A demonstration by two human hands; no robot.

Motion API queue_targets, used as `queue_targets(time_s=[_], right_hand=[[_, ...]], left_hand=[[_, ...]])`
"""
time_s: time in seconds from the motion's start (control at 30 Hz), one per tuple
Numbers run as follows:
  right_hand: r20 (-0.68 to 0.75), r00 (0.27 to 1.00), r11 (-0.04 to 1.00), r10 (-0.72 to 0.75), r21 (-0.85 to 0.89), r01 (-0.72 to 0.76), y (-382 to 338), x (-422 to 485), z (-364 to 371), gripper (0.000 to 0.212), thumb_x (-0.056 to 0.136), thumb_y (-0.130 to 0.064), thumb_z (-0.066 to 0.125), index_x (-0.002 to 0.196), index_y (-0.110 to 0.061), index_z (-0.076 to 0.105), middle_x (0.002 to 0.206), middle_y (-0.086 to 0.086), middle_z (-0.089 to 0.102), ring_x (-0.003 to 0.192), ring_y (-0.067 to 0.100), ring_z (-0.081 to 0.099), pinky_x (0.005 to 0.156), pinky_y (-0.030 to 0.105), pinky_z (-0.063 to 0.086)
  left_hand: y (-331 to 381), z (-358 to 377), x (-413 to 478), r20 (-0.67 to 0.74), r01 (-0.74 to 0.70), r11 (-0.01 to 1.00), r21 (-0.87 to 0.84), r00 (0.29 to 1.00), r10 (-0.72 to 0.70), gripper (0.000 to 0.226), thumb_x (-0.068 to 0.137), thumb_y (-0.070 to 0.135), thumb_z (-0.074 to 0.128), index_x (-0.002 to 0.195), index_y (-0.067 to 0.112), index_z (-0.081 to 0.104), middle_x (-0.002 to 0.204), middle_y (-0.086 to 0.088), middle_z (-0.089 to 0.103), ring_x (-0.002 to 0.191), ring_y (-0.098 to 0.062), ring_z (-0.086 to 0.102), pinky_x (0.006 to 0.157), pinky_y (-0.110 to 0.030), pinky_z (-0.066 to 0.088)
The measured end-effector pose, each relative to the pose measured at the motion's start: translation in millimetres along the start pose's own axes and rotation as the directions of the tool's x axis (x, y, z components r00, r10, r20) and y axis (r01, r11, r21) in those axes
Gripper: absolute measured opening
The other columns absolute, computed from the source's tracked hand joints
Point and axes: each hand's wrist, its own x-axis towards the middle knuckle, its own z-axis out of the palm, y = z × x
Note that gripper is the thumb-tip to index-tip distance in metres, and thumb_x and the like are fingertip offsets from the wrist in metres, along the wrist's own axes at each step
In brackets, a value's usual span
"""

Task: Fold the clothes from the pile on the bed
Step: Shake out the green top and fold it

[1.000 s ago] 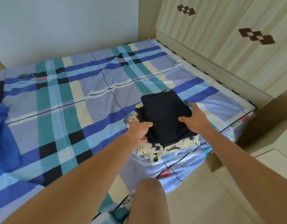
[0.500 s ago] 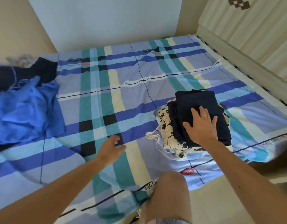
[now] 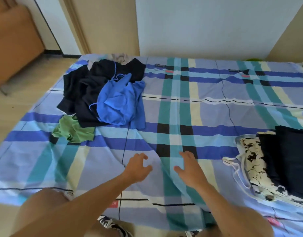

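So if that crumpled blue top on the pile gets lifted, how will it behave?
The blue top probably hangs limp: it lies in soft, rumpled folds. It looks thin, so likely light. Its cord trails over the dark clothes beneath and might snag them.

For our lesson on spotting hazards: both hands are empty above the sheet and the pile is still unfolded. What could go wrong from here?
1. The blue top lies over the dark clothes, with its cord across them; lifting it may drag them along.
2. The green garment sits nearest the left edge of the bed and might slip off.
3. The folded stack has loose white straps on the side nearest the right hand; a snag could topple it.
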Motion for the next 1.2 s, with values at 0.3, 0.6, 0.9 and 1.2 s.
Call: queue_targets(time_s=[0.3, 0.6, 0.9, 1.2], right_hand=[[0.185, 0.983, 0.955, -0.002, -0.292, 0.057, -51.2, 21.4, 119.4, 0.083, 0.087, -0.048, 0.065, 0.154, -0.030, 0.020, 0.163, 0.004, 0.012, 0.150, 0.027, 0.015, 0.120, 0.044, 0.026], [0.314, 0.945, 0.879, 0.090, -0.472, 0.074, -51.6, 37.4, 131.1, 0.102, 0.084, -0.061, 0.063, 0.156, -0.038, -0.006, 0.166, 0.006, -0.011, 0.153, 0.028, 0.000, 0.121, 0.049, 0.020], [0.402, 0.901, 0.839, 0.161, -0.537, 0.089, -48.7, 46.2, 127.8, 0.113, 0.079, -0.063, 0.065, 0.154, -0.039, -0.015, 0.164, 0.005, -0.020, 0.154, 0.027, -0.003, 0.121, 0.048, 0.022], [0.409, 0.887, 0.802, 0.213, -0.592, 0.081, -59.3, 44.4, 129.7, 0.125, 0.075, -0.065, 0.070, 0.153, -0.035, -0.023, 0.162, 0.008, -0.026, 0.153, 0.030, -0.009, 0.121, 0.053, 0.020]], left_hand=[[-130.6, -23.9, -7.9, 0.052, 0.077, 0.973, 0.218, 0.995, -0.090, 0.064, 0.094, 0.038, 0.057, 0.149, 0.018, 0.034, 0.154, -0.002, 0.031, 0.142, -0.025, 0.028, 0.116, -0.041, 0.032], [-179.5, -79.4, 59.5, -0.313, 0.172, 0.937, 0.305, 0.947, -0.072, 0.054, 0.093, 0.039, 0.055, 0.143, 0.024, 0.040, 0.156, -0.011, 0.022, 0.146, -0.034, 0.017, 0.116, -0.043, 0.028], [-255.4, -179.6, 130.3, -0.194, 0.273, 0.758, 0.592, 0.962, -0.195, 0.061, 0.090, 0.032, 0.063, 0.143, 0.014, 0.039, 0.158, -0.010, 0.024, 0.148, -0.039, 0.015, 0.115, -0.049, 0.028], [-239.4, -159.6, 118.3, -0.169, -0.066, 0.959, 0.274, 0.979, 0.115, 0.043, 0.089, 0.030, 0.070, 0.129, 0.015, 0.060, 0.135, -0.005, 0.056, 0.129, -0.028, 0.046, 0.110, -0.038, 0.030]])
